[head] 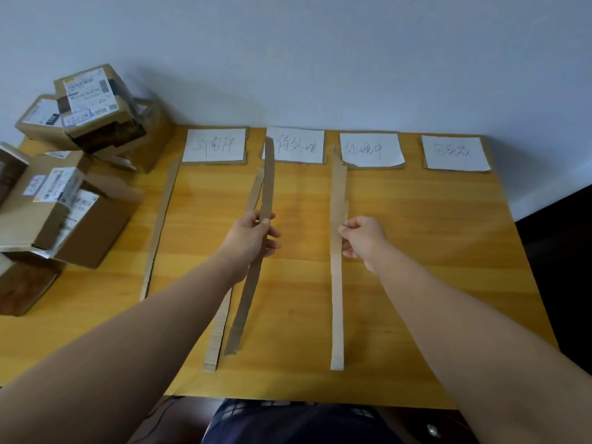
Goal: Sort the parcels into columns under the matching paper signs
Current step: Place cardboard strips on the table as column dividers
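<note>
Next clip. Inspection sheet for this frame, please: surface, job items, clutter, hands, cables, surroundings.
Surface: yellow wooden table, pushed against the wall.
Job's things: four paper signs in a row along the far edge; parcels piled at the left end, none under a sign.
Clutter: cardboard dividers lying flat, a leftmost strip and a second strip.
Hands: left hand grips a held strip, whose far end crosses the second sign's left edge; right hand pinches the edge of a flat strip.
Cables: nothing seen for certain.
Surroundings: pale wall; dark floor at the right.
</note>
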### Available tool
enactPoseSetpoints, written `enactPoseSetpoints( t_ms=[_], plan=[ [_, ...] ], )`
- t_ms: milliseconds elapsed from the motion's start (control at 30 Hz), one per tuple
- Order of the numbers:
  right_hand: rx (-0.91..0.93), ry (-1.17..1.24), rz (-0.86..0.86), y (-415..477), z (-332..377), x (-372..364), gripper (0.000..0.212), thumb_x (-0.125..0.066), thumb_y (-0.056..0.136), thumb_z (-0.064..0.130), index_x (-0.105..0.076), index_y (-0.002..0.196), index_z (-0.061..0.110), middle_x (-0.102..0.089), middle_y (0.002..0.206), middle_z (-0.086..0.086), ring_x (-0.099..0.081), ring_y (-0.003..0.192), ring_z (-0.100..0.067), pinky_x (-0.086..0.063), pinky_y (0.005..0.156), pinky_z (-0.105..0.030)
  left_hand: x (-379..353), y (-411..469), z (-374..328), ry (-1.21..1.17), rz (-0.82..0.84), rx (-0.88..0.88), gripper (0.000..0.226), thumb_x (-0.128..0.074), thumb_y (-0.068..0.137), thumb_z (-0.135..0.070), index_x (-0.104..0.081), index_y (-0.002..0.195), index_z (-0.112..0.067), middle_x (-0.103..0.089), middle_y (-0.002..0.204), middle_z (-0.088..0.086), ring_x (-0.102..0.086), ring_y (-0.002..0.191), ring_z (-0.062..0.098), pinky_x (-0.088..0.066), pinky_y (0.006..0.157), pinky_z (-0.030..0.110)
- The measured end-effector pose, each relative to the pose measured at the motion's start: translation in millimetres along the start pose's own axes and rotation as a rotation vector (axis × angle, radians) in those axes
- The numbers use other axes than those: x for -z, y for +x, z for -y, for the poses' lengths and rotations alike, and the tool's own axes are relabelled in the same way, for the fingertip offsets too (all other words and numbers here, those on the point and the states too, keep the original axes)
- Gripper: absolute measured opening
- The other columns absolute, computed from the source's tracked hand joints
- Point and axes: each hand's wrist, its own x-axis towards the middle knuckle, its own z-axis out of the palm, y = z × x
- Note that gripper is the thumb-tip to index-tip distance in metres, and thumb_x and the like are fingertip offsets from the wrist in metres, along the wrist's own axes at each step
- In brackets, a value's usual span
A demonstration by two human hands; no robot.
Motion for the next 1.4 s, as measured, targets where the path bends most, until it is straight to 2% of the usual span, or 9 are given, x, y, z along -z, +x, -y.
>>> enactPoseSetpoints(
  t_ms=[267, 500, 633, 767, 967, 1100, 1167, 1267, 1400],
  plan=[
    [-0.028, -0.040, 0.011, 16.7, -9.0, -0.4, 0.005, -0.053, 0.097, 0.008, -0.057, 0.099, 0.008, -0.064, 0.089, -0.007, -0.063, 0.071, -0.015, -0.052, 0.058, -0.026, -9.6, 8.5, 2.9, -0.058, 0.022, 0.018, 0.018, -0.042, 0.101, -0.015, -0.057, 0.112, -0.012, -0.065, 0.085, 0.005, -0.062, 0.069, 0.018, -0.052, 0.067, 0.029],
    [-0.078, -0.090, -0.012, 32.3, -6.8, -7.4, 0.008, -0.055, 0.096, 0.007, -0.059, 0.102, 0.006, -0.067, 0.097, -0.013, -0.066, 0.077, -0.020, -0.054, 0.056, -0.028, -5.8, 15.4, 3.2, -0.076, 0.013, 0.054, 0.015, -0.045, 0.101, -0.014, -0.060, 0.100, -0.012, -0.058, 0.082, 0.005, -0.058, 0.065, 0.015, -0.054, 0.058, 0.026],
    [-0.087, -0.139, -0.051, 38.5, -5.9, -13.2, 0.011, -0.059, 0.094, 0.009, -0.061, 0.104, 0.006, -0.067, 0.097, -0.012, -0.065, 0.071, -0.017, -0.052, 0.052, -0.026, -1.6, 21.1, 3.1, -0.067, -0.002, 0.050, 0.015, -0.047, 0.100, -0.013, -0.060, 0.105, -0.007, -0.054, 0.081, 0.005, -0.056, 0.064, 0.014, -0.055, 0.058, 0.025],
    [-0.069, -0.230, -0.084, 42.2, -11.1, -18.9, 0.011, -0.061, 0.093, 0.009, -0.062, 0.103, 0.005, -0.064, 0.082, -0.010, -0.063, 0.062, -0.018, -0.060, 0.066, -0.035, 2.4, 25.2, 2.1, -0.064, -0.001, 0.055, 0.016, -0.048, 0.099, -0.013, -0.060, 0.106, -0.005, -0.055, 0.081, 0.006, -0.058, 0.066, 0.015, -0.057, 0.061, 0.026],
    [-0.007, -0.463, -0.112, 39.4, -17.8, -21.9, 0.024, -0.063, 0.092, 0.017, -0.055, 0.112, 0.007, -0.066, 0.097, -0.010, -0.069, 0.077, -0.028, -0.059, 0.074, -0.042, 6.9, 25.7, -11.4, -0.123, -0.017, 0.092, 0.023, -0.044, 0.101, -0.015, -0.060, 0.108, 0.000, -0.056, 0.078, 0.008, -0.057, 0.066, 0.017, -0.055, 0.061, 0.028],
    [0.074, -0.578, -0.153, 29.0, -17.8, -11.3, 0.030, -0.060, 0.094, 0.023, -0.046, 0.118, 0.013, -0.049, 0.082, 0.003, -0.054, 0.064, -0.016, -0.042, 0.053, -0.031, 7.1, 22.2, -20.5, -0.077, 0.009, 0.034, 0.013, -0.050, 0.098, -0.013, -0.059, 0.103, -0.005, -0.067, 0.081, 0.009, -0.062, 0.070, 0.018, -0.055, 0.069, 0.030],
    [0.157, -0.543, -0.131, 24.9, -14.6, -5.4, 0.023, -0.058, 0.095, 0.025, -0.050, 0.114, 0.014, -0.050, 0.084, 0.005, -0.050, 0.064, -0.014, -0.038, 0.050, -0.026, 3.3, 19.5, -25.2, 0.001, 0.006, -0.004, 0.009, -0.054, 0.097, -0.015, -0.057, 0.102, -0.009, -0.072, 0.087, 0.008, -0.064, 0.074, 0.016, -0.053, 0.072, 0.029],
    [0.239, -0.378, -0.033, 16.6, -2.9, 5.2, 0.017, -0.055, 0.096, 0.029, -0.058, 0.105, 0.015, -0.055, 0.093, 0.003, -0.052, 0.078, -0.015, -0.043, 0.058, -0.024, -10.9, 13.7, -33.1, 0.082, -0.004, -0.055, 0.006, -0.056, 0.095, -0.019, -0.056, 0.098, -0.014, -0.074, 0.092, 0.003, -0.063, 0.078, 0.010, -0.044, 0.068, 0.027],
    [0.217, 0.021, 0.217, -3.5, 16.9, 22.5, 0.025, -0.052, 0.099, 0.029, -0.062, 0.105, 0.007, -0.063, 0.085, -0.004, -0.059, 0.077, -0.017, -0.054, 0.069, -0.028, -39.9, 10.5, -42.9, 0.042, 0.034, -0.124, 0.004, -0.060, 0.093, -0.014, -0.058, 0.091, -0.011, -0.065, 0.078, 0.001, -0.061, 0.070, 0.013, -0.049, 0.059, 0.022]
  ],
)
